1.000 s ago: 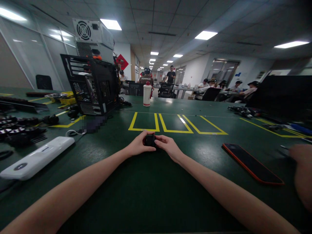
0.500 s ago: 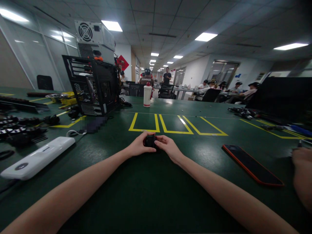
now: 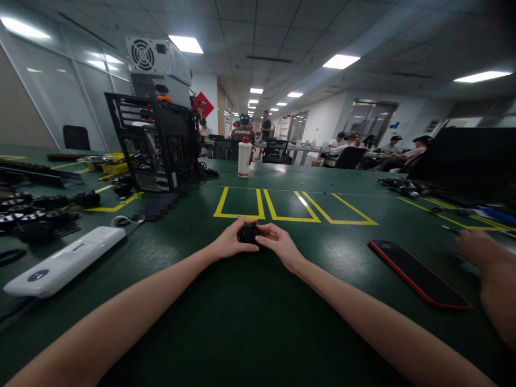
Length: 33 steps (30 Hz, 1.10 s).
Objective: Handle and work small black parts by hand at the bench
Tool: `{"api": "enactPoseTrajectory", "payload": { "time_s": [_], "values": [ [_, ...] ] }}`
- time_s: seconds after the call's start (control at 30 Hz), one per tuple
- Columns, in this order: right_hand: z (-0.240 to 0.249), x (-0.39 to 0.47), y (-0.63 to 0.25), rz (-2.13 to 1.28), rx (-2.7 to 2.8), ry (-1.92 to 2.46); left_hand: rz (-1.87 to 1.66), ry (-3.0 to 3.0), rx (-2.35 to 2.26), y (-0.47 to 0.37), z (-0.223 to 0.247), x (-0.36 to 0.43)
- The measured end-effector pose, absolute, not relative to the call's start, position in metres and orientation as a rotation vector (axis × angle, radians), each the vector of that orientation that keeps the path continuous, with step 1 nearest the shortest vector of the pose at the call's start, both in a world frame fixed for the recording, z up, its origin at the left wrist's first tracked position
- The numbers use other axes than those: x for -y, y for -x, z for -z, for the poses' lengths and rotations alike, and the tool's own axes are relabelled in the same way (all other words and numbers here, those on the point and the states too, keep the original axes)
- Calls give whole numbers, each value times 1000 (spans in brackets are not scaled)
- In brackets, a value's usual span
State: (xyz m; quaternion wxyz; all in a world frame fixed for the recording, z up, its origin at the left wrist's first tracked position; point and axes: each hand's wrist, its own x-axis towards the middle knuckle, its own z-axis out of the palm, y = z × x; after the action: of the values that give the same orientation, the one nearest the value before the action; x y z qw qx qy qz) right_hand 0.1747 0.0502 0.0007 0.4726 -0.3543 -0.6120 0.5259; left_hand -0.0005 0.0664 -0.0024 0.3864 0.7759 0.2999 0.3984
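Over green desk [image 3: 234, 328], nearer than the bottle [image 3: 243, 160], grasping a black object [image 3: 249, 233] between left hand [image 3: 229, 241] and right hand [image 3: 280, 245]; likely adjusting it, next probably needing steadiness.

one head-worn camera looked forward and down, close above the green table [image 3: 250, 322], ceiling [image 3: 282, 32] spanned frame top

Ceiling lights [image 3: 186, 44] glowed over the room beyond my green bench [image 3: 250, 328], as glass partitions [image 3: 44, 86] stood at left, a white wall [image 3: 328, 115] at right and black chairs [image 3: 276, 151] ahead.
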Motion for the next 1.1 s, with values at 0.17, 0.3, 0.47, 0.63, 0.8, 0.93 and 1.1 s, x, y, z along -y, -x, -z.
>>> {"api": "enactPoseTrajectory", "payload": {
  "time_s": [0.17,0.3,0.47,0.63,0.8,0.93,1.1],
  "values": [
    [0,-52,-175,-1261,1489,873,-985,-1952,-744,1,2,-66],
    [0,-52,-175,-1257,1501,888,-981,-1959,-763,1,1,-64],
    [-1,-49,-177,-1264,1564,854,-995,-1949,-753,1,0,-64],
    [1,-48,-177,-1214,1582,854,-1000,-1940,-744,1,0,-65],
    [3,-51,-175,-1195,1532,873,-979,-1964,-763,2,1,-65],
    [1,-52,-175,-1239,1516,903,-984,-1988,-720,2,4,-67],
    [3,-52,-177,-1223,1600,852,-997,-2032,-700,1,4,-66]
  ]
}}
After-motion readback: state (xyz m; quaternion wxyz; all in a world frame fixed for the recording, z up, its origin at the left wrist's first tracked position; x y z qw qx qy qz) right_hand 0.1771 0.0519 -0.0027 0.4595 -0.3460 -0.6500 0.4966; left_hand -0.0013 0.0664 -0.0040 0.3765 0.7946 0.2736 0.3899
